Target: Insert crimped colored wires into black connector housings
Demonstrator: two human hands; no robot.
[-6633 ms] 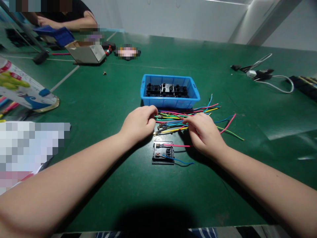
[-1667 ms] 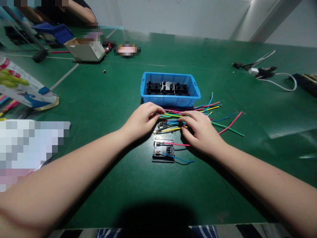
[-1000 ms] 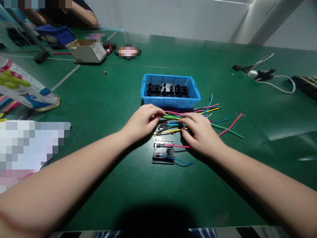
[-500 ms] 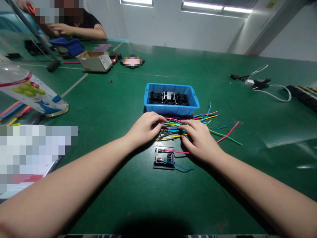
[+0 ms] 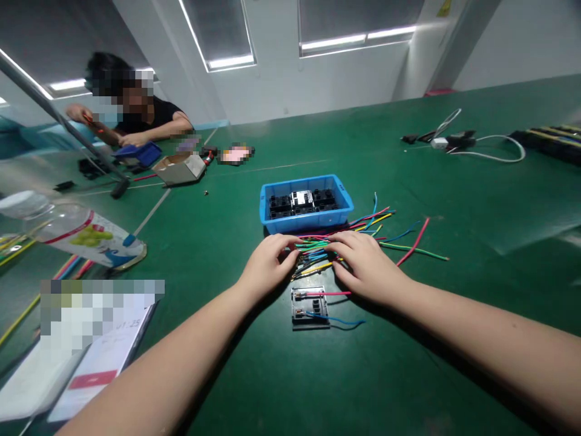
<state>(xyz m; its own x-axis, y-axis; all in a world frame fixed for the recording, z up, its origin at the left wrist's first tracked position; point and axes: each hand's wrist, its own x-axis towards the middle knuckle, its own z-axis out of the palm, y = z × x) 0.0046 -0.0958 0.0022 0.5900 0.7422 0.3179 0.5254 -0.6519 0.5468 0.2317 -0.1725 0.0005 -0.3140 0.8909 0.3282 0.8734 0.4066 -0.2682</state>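
Note:
Both hands rest at a bundle of coloured wires (image 5: pixel 313 245) lying in front of a blue bin (image 5: pixel 308 223). My left hand (image 5: pixel 272 259) touches the bundle's left end, its thumb and fingers curled around wire ends; what lies between the fingertips is too small to tell. Across the bundle's middle lies my right hand (image 5: pixel 363 261), fingers closed over several wires. Nearer to me, a flat black plastic part (image 5: pixel 310 309) sits on the table with a red wire and a blue wire attached. Black plastic parts (image 5: pixel 303 203) fill the bin.
At left lie a bottle (image 5: pixel 97 233), papers (image 5: pixel 95 375) and more wires. Farther back are a white box (image 5: pixel 181 169), a dark blue bin (image 5: pixel 138 154) and a person (image 5: pixel 149 121). A cable with plugs (image 5: pixel 458 142) lies at the right rear.
The camera view has tilted up, so more of the wall and the person shows. Both hands have stayed at the wire bundle with little visible movement.

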